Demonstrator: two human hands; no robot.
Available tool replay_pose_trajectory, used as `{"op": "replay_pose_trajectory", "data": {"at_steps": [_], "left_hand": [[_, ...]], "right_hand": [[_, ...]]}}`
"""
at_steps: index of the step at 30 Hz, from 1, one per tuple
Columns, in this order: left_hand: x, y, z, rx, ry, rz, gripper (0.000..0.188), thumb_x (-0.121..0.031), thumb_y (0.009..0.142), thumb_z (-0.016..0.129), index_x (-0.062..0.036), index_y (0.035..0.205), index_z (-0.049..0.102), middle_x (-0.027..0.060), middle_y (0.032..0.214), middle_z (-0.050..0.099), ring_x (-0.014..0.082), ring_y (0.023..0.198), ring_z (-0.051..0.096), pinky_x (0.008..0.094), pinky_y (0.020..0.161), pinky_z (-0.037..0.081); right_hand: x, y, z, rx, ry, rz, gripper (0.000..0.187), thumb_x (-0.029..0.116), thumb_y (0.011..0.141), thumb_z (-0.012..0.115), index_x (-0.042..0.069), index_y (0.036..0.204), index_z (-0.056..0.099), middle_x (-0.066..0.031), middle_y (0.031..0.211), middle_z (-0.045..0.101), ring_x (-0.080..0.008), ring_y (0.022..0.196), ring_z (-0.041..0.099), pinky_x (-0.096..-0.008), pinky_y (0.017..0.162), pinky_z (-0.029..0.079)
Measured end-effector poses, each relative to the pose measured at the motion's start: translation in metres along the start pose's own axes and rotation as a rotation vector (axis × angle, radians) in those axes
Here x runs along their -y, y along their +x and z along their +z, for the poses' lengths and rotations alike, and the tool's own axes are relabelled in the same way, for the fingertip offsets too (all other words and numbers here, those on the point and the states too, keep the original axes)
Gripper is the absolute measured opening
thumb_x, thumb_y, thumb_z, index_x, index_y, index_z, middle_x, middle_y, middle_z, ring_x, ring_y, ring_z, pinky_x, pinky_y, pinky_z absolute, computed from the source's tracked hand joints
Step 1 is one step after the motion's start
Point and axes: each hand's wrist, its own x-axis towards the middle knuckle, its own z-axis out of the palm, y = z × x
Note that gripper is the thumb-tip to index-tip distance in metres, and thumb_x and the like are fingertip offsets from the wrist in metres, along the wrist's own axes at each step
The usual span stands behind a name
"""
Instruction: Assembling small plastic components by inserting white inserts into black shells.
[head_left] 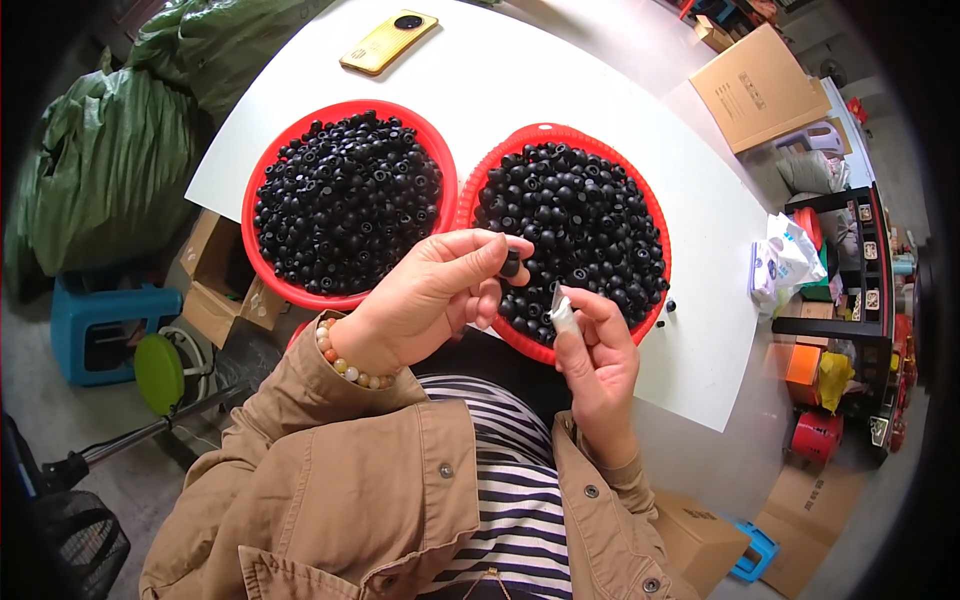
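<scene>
Between the thumb and fingers of my left hand (425, 290) is a small black rounded cap (511, 264), held over the near edge of the right basket. My right hand (602, 365) grips a small blade (557, 296) whose handle is wrapped in white, its metal tip pointing up, a little apart from the cap. Under and beyond both hands stands a red basket (658, 215) heaped with black caps (570, 205). To its left, a red basin (449, 170) holds a similar heap of black caps (345, 200).
A gold phone (390, 42) lies at the far side of the white table (520, 60). Several loose caps (671, 306) sit right of the basket. Green sacks (105, 160) and a blue stool (105, 325) are at left; cardboard boxes (755, 90) and a black shelf (835, 327) at right.
</scene>
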Motion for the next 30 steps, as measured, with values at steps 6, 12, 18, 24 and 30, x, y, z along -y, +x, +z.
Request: {"op": "replay_pose_trajectory", "data": {"at_steps": [6, 12, 18, 24, 30], "left_hand": [[0.009, -0.002, 0.006, 0.09, -0.048, -0.102, 0.023, -0.028, 0.086, 0.051, -0.0053, 0.093, 0.054, 0.002, 0.075, 0.055, 0.0033, 0.049, 0.047, 0.017, 0.04, 0.039], [0.02, -0.005, 0.011, 0.138, -0.017, -0.22, 0.015, -0.021, 0.083, 0.057, -0.0078, 0.083, 0.051, 0.0, 0.074, 0.054, 0.0064, 0.059, 0.052, 0.0182, 0.052, 0.044], [0.018, -0.004, 0.006, 0.215, 0.043, -0.222, 0.013, -0.015, 0.082, 0.058, -0.0063, 0.09, 0.053, 0.0002, 0.075, 0.054, 0.0068, 0.058, 0.051, 0.0182, 0.05, 0.043], [0.015, -0.006, 0.003, 0.291, -0.086, -0.317, 0.014, -0.013, 0.083, 0.056, -0.0057, 0.094, 0.051, 0.0017, 0.075, 0.054, 0.007, 0.056, 0.049, 0.0174, 0.048, 0.04], [0.008, -0.009, 0.002, 0.262, -0.11, -0.227, 0.015, -0.018, 0.086, 0.052, -0.0066, 0.094, 0.049, 0.0032, 0.076, 0.053, 0.0067, 0.056, 0.047, 0.0179, 0.047, 0.038]], "right_hand": [[0.001, 0.002, 0.013, 0.099, -0.072, -0.215, 0.046, 0.002, 0.073, 0.066, 0.002, 0.114, 0.047, -0.0041, 0.085, 0.057, -0.0048, 0.075, 0.052, -0.0169, 0.066, 0.041], [-0.002, 0.006, 0.013, -0.058, -0.178, -0.276, 0.031, 0.0, 0.073, 0.065, 0.0, 0.101, 0.051, -0.0066, 0.086, 0.06, -0.0082, 0.074, 0.058, -0.0204, 0.065, 0.048], [0.001, 0.005, 0.005, 0.002, -0.098, -0.226, 0.019, 0.002, 0.076, 0.064, 0.0, 0.092, 0.055, -0.0037, 0.079, 0.06, -0.0044, 0.07, 0.054, -0.0173, 0.06, 0.044], [-0.001, 0.005, 0.005, 0.087, 0.06, -0.136, 0.021, 0.004, 0.077, 0.063, 0.0, 0.096, 0.055, -0.0025, 0.08, 0.06, -0.0036, 0.072, 0.053, -0.0177, 0.064, 0.042], [-0.003, 0.005, -0.003, 0.123, 0.0, -0.135, 0.039, 0.02, 0.082, 0.059, 0.001, 0.115, 0.048, 0.0042, 0.066, 0.049, -0.0005, 0.057, 0.038, -0.0147, 0.052, 0.029]]}}
